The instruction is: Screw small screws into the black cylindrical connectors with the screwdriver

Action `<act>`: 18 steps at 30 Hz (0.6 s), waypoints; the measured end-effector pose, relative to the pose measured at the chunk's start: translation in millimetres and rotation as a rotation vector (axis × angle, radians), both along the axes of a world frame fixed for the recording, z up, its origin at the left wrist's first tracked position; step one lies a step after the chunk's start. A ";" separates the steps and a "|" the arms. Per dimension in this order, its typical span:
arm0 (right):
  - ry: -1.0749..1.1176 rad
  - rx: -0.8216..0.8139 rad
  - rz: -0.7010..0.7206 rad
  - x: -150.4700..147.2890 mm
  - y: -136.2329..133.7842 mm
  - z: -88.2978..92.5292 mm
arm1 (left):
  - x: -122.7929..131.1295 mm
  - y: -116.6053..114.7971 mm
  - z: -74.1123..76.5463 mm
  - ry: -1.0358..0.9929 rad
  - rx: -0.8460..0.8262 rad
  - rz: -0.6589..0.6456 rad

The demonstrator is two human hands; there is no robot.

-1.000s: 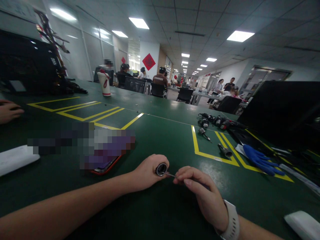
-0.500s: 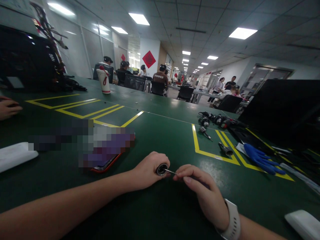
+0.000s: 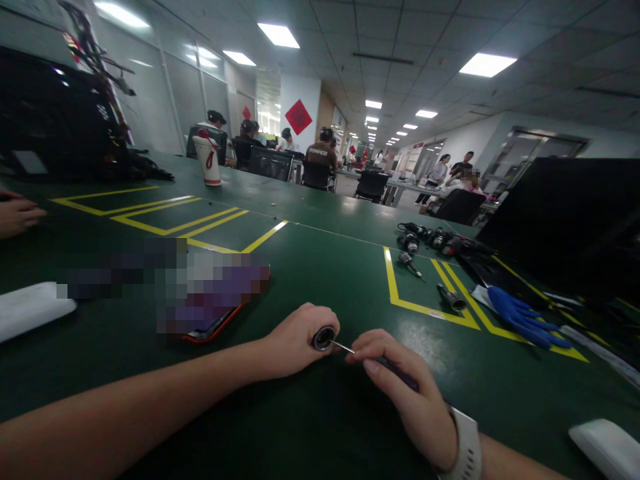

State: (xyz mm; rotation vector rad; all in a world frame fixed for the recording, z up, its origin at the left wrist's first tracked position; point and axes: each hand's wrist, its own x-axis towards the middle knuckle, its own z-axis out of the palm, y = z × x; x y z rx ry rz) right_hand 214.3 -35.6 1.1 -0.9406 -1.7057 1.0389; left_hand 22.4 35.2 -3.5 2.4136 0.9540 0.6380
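My left hand (image 3: 303,339) is wrapped round a dark hollow cylindrical part with a metal rim (image 3: 324,338), its open end turned toward my right hand. Most of that part is hidden in my fist. Between the thumb and fingers of my right hand (image 3: 400,377) sits a thin screwdriver (image 3: 344,347) with a dark handle. Its slim metal shaft reaches to the cylinder's mouth; whether the tip touches the inside I cannot tell. A phone in a red-edged case (image 3: 220,327), partly blurred out, lies left of my hands.
On the green table (image 3: 320,267) at right lie a cylindrical metal part (image 3: 450,298), a small bit-like tool (image 3: 410,265), a blue glove (image 3: 525,319) and black tools. White objects rest at both sides. A paper cup (image 3: 207,159) stands far back. Another person's hand (image 3: 19,215) is at left.
My right hand has shifted slightly, and more of the screwdriver's dark handle shows under its fingers. My left hand and the cylinder stay in place.
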 end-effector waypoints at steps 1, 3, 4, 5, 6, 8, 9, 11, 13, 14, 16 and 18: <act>0.019 -0.019 0.007 0.2 0.6 -1.0 | 0.0 0.0 0.0 -0.002 -0.002 0.000; 0.082 -0.080 0.018 0.9 3.4 -3.8 | -0.2 0.2 0.0 -0.027 -0.020 -0.005; 0.116 -0.113 0.020 1.3 5.1 -5.3 | -0.3 0.4 0.1 -0.046 -0.034 -0.013; 0.144 -0.145 0.024 1.7 6.8 -6.5 | -0.4 0.6 0.1 -0.065 -0.049 -0.021; 0.166 -0.174 0.030 2.0 8.2 -7.3 | -0.4 0.7 0.2 -0.082 -0.064 -0.029; 0.198 -0.215 0.041 2.3 10.2 -7.7 | -0.5 0.8 0.3 -0.106 -0.087 -0.041; 0.211 -0.224 0.045 2.3 10.7 -7.4 | -0.4 0.9 0.4 -0.114 -0.095 -0.045; 0.223 -0.231 0.047 2.3 10.6 -6.5 | -0.3 0.9 0.4 -0.125 -0.106 -0.050; 0.211 -0.212 0.037 1.9 9.2 -5.2 | -0.2 0.9 0.3 -0.128 -0.106 -0.051; 0.194 -0.189 0.029 1.6 8.3 -4.5 | -0.2 0.9 0.2 -0.120 -0.101 -0.048; 0.140 -0.129 0.007 0.6 6.0 -2.8 | -0.5 0.8 -0.2 -0.088 -0.074 -0.028; 0.079 -0.082 -0.003 -0.4 4.2 -1.4 | -1.2 0.7 -0.8 -0.052 -0.032 -0.014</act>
